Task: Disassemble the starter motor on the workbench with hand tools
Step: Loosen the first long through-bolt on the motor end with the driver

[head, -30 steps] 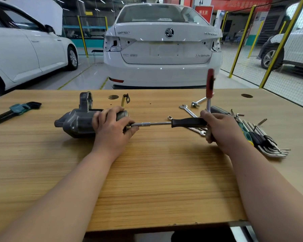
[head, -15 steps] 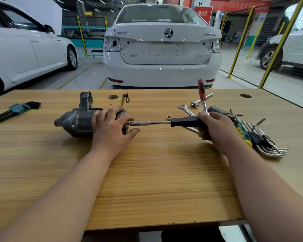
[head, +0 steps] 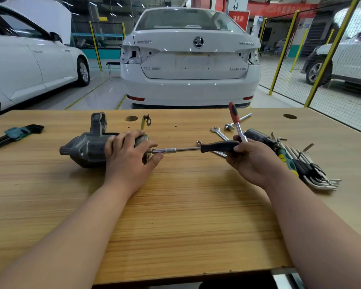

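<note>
The grey starter motor (head: 86, 149) lies on its side on the wooden workbench (head: 175, 215), nose to the left. My left hand (head: 129, 157) grips its right end, fingers over the top and thumb below. A socket driver (head: 196, 148) with a chrome shaft and black handle runs level from that end to my right hand (head: 252, 161), which holds the handle. The same hand also holds a red-handled ratchet (head: 234, 117) that sticks up and leans left.
Spanners (head: 217, 131) and a chrome extension bar (head: 238, 120) lie behind my right hand. A black cylinder (head: 256, 135), screwdrivers and hex keys (head: 313, 172) lie at the right. Another hex key set (head: 15, 133) lies far left. A small yellow bracket (head: 145, 122) sits behind the motor.
The red ratchet handle has swung from nearly upright to leaning left, and my right hand has turned with it. My left hand and the motor have stayed put.
</note>
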The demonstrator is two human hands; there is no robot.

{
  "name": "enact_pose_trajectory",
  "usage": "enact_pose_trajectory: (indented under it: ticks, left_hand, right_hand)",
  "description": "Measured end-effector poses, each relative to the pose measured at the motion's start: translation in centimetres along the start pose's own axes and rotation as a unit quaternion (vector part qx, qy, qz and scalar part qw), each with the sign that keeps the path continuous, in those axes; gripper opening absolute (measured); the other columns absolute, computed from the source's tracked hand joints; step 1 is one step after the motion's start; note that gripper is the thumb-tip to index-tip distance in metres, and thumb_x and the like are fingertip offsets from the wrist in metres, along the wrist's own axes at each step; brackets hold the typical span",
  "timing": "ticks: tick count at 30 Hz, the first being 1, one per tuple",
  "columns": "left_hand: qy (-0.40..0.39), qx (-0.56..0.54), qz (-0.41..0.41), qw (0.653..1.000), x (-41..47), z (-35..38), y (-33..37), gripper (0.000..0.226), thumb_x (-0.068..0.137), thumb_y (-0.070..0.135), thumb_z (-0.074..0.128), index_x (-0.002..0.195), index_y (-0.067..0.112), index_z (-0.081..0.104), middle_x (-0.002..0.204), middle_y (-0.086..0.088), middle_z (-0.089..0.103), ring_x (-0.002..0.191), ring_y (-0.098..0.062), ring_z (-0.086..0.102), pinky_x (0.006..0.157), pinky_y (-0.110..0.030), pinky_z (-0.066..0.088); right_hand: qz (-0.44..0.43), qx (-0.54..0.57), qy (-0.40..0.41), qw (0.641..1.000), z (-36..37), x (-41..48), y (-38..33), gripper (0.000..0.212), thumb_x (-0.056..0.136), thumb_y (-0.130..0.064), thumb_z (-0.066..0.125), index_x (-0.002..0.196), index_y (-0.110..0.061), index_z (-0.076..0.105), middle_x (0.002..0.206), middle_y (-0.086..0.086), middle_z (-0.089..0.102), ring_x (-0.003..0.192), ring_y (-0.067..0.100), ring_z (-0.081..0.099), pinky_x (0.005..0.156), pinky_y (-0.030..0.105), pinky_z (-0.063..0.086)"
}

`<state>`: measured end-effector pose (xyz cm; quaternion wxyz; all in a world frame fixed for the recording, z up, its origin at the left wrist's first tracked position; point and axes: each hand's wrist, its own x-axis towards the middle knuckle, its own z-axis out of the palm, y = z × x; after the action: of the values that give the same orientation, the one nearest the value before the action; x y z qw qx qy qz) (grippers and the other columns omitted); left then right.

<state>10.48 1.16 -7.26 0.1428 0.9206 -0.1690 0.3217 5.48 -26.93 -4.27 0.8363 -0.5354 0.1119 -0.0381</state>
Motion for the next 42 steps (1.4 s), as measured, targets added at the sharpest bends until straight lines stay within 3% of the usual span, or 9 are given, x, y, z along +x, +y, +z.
enact_pose_trajectory:
  ticks: [3,6,10,16,23,28,32,35,42]
  left_hand:
    - [-0.004,-0.008,-0.001,1.000,0.01,-0.07,0.15,0.040,0.090,0.059,0.037,0.108,0.038,0.066,0.135,0.000,0.045,0.129,-0.025,0.025,0.107,-0.040,0.007]
    - [0.000,-0.017,0.001,1.000,0.00,-0.15,0.24,0.030,0.092,0.054,0.045,0.100,0.036,0.068,0.135,-0.002,0.046,0.127,-0.024,0.024,0.106,-0.041,0.009]
    - [0.003,-0.021,-0.004,1.000,-0.03,-0.33,0.39,0.029,0.088,0.052,0.051,0.099,0.033,0.069,0.134,-0.002,0.046,0.127,-0.024,0.025,0.106,-0.041,0.010]
    - [0.012,-0.031,-0.001,0.999,-0.11,-0.40,0.49,0.024,0.085,0.048,0.060,0.099,0.031,0.069,0.132,-0.002,0.047,0.125,-0.020,0.024,0.106,-0.041,0.010]
    - [-0.001,-0.010,-0.005,1.000,-0.16,-0.46,0.42,0.029,0.080,0.054,0.063,0.103,0.035,0.067,0.133,0.001,0.046,0.127,-0.021,0.024,0.107,-0.039,0.008]
    - [0.004,-0.005,-0.005,1.000,-0.14,-0.36,0.34,0.027,0.081,0.054,0.061,0.101,0.037,0.066,0.133,0.001,0.047,0.127,-0.021,0.025,0.107,-0.038,0.007]
    - [0.008,0.001,-0.004,1.000,-0.14,-0.10,0.37,0.026,0.081,0.055,0.061,0.098,0.036,0.066,0.132,0.000,0.047,0.125,-0.022,0.025,0.105,-0.037,0.008]
    - [0.007,0.009,-0.003,1.000,-0.06,0.00,0.38,0.027,0.082,0.057,0.058,0.098,0.036,0.066,0.132,0.000,0.047,0.125,-0.021,0.024,0.104,-0.037,0.008]
    - [-0.004,0.010,-0.005,1.000,-0.18,-0.20,0.37,0.030,0.082,0.059,0.055,0.099,0.037,0.065,0.135,0.001,0.043,0.127,-0.022,0.022,0.106,-0.038,0.007]
  right_hand:
    - [-0.002,-0.020,0.003,1.000,0.25,0.01,0.14,0.021,0.093,0.005,0.043,0.098,-0.011,0.055,0.099,0.014,0.058,0.086,0.025,0.064,0.070,0.034,0.052]
    - [-0.033,-0.186,0.036,0.981,0.28,0.10,0.30,0.007,0.100,-0.022,0.053,0.104,-0.019,0.058,0.102,0.012,0.067,0.083,0.024,0.071,0.068,0.036,0.054]
    - [-0.092,-0.365,0.075,0.923,0.40,-0.03,0.42,0.029,0.100,-0.053,0.044,0.100,-0.028,0.058,0.070,-0.001,0.073,0.057,0.016,0.070,0.051,0.031,0.052]
    - [-0.087,-0.331,0.073,0.937,0.07,-0.45,0.31,0.028,0.097,-0.044,0.056,0.099,-0.017,0.064,0.059,-0.001,0.067,0.047,0.012,0.060,0.044,0.023,0.046]
    - [-0.014,-0.162,0.016,0.987,-0.06,-0.18,-0.08,0.018,0.094,-0.008,0.062,0.110,-0.017,0.059,0.100,0.013,0.068,0.077,0.021,0.066,0.059,0.031,0.051]
    - [0.026,-0.002,-0.001,1.000,0.12,-0.10,0.07,0.011,0.093,-0.009,0.056,0.100,-0.017,0.058,0.081,0.008,0.072,0.080,0.024,0.063,0.065,0.035,0.051]
    - [-0.027,-0.151,0.042,0.987,0.55,-0.24,0.18,0.020,0.099,-0.034,0.055,0.108,-0.018,0.060,0.082,0.006,0.076,0.075,0.023,0.073,0.057,0.030,0.054]
    - [-0.103,-0.366,0.063,0.923,0.29,-0.33,0.33,0.030,0.101,-0.052,0.044,0.103,-0.026,0.058,0.076,-0.001,0.075,0.059,0.017,0.070,0.053,0.028,0.048]
    - [-0.110,-0.373,0.055,0.919,-0.06,-0.57,0.17,0.029,0.097,-0.045,0.055,0.097,-0.018,0.066,0.067,-0.001,0.070,0.052,0.010,0.061,0.053,0.024,0.047]
